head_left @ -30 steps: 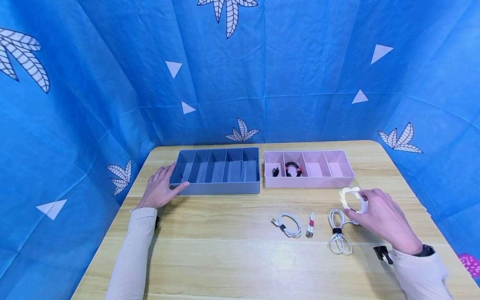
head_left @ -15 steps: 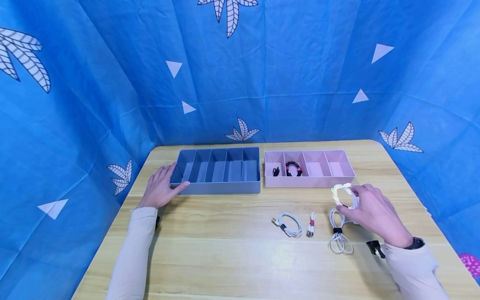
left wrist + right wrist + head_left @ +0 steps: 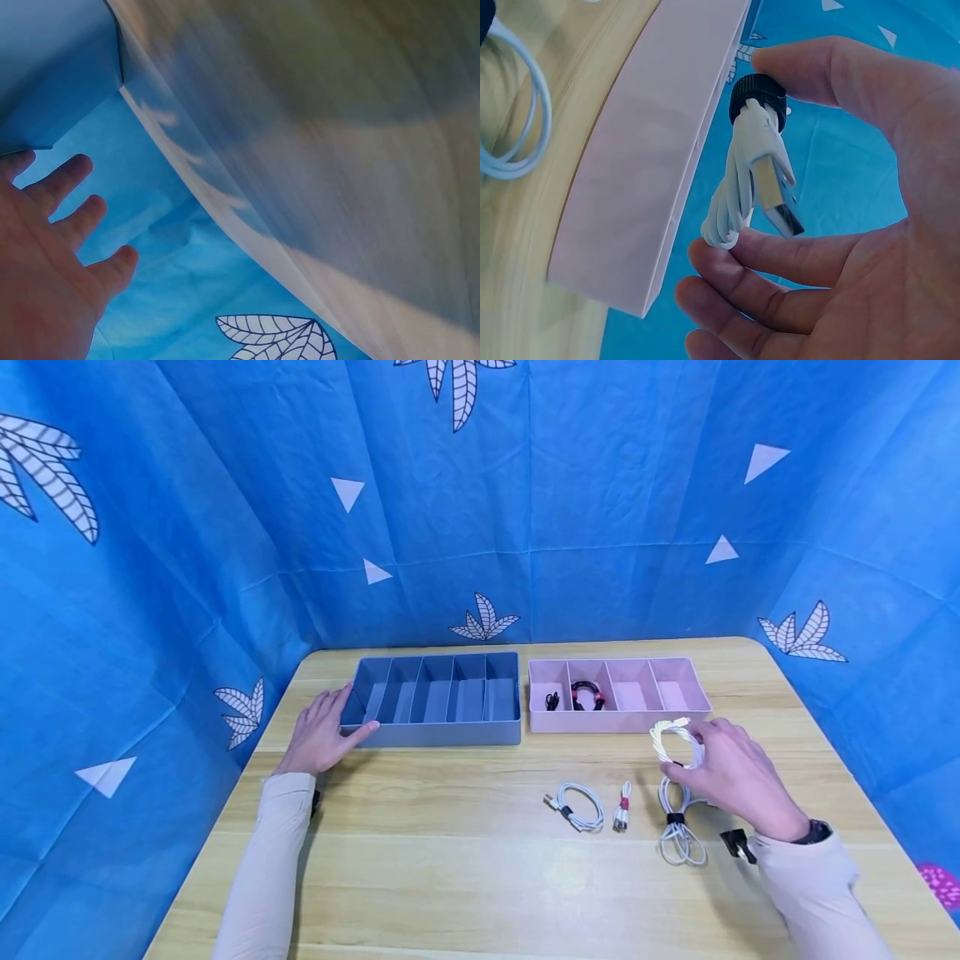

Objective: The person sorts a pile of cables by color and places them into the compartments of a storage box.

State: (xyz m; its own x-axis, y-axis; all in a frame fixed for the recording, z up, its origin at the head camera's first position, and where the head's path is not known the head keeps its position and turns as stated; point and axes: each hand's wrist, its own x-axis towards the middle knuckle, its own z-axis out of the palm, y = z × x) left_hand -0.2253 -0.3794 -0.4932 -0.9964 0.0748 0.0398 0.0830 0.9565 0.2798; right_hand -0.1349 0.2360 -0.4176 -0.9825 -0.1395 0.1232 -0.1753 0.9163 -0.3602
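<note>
A coiled white USB cable (image 3: 663,744) is pinched between the thumb and fingers of my right hand (image 3: 738,777), raised in front of the pink divided box (image 3: 619,722). In the right wrist view its metal plug and black tie show on the white USB cable (image 3: 735,176). My left hand (image 3: 317,732) rests against the left end of the blue divided box (image 3: 442,735), fingers spread and relaxed. In the left wrist view the fingers (image 3: 64,180) touch or nearly touch the box's corner. Below my right hand lies a looped white cable (image 3: 678,842) with a black tie.
Another coiled white cable (image 3: 583,810) and a short white cable (image 3: 622,810) with a red tie lie on the wooden table (image 3: 450,877). The pink box holds a small black cable (image 3: 552,701) and a black-and-red coiled cable (image 3: 588,695). A blue curtain (image 3: 600,510) hangs behind.
My right hand has moved left and slightly away from me, carrying the coiled white USB cable closer to the pink box. The left hand has stayed in place.
</note>
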